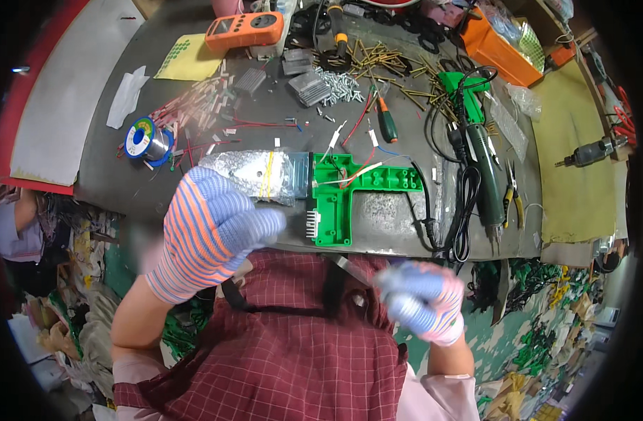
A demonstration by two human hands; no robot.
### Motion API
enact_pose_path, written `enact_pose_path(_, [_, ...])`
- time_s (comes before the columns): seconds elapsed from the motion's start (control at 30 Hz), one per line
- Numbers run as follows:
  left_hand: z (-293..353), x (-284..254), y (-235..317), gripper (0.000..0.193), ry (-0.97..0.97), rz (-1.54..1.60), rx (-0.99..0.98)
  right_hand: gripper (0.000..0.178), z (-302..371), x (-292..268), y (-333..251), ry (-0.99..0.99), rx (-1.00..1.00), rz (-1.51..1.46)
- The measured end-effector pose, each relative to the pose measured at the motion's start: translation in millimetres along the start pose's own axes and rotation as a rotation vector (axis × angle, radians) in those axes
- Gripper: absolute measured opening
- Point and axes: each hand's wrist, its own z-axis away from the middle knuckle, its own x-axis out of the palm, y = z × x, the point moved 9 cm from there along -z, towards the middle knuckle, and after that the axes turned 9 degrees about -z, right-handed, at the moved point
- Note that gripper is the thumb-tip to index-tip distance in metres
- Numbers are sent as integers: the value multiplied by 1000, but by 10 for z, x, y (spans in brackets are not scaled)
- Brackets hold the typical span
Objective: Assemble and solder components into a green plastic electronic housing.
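Note:
My left hand [220, 228], in a blue-and-orange striped knit glove, is closed at the near edge of a silvery wrapped bundle [248, 170] with a yellow band. Anything inside its fingers is hidden. My right hand [423, 302], gloved alike and blurred by motion, is closed in front of my apron [300, 351]. From its fingertips reaches a thin pale strip that I cannot make out. On the table's near side lies an open green plastic housing half [333, 228], with red and white wires in it and a white comb-like part [312, 224] on its left edge.
A solder spool [148, 140], orange multimeter [244, 30] and loose wires lie left. Farther back are silver screws [339, 88] and brass-coloured screws [377, 56]. A green-handled screwdriver [387, 121], soldering tool [484, 175], black cable [458, 217] and pliers [512, 196] lie right.

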Motion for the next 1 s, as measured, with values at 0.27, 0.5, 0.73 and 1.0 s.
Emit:
enact_pose_path(0.27, [-50, 368, -180, 38, 19, 78, -95, 24, 636, -538, 471, 507, 411, -137])
enact_pose_path(0.5, [29, 768, -509, 51, -90, 4, -90, 22, 706, -588, 678, 639, 520, -156])
enact_pose_path(0.73, [41, 755, -491, 48, -54, -43, -48, 23, 442, -506, 803, 612, 559, -341])
enact_pose_path(1.0, [45, 673, -472, 38, 102, -24, -54, 24, 353, -575, 590, 438, 360, 73])
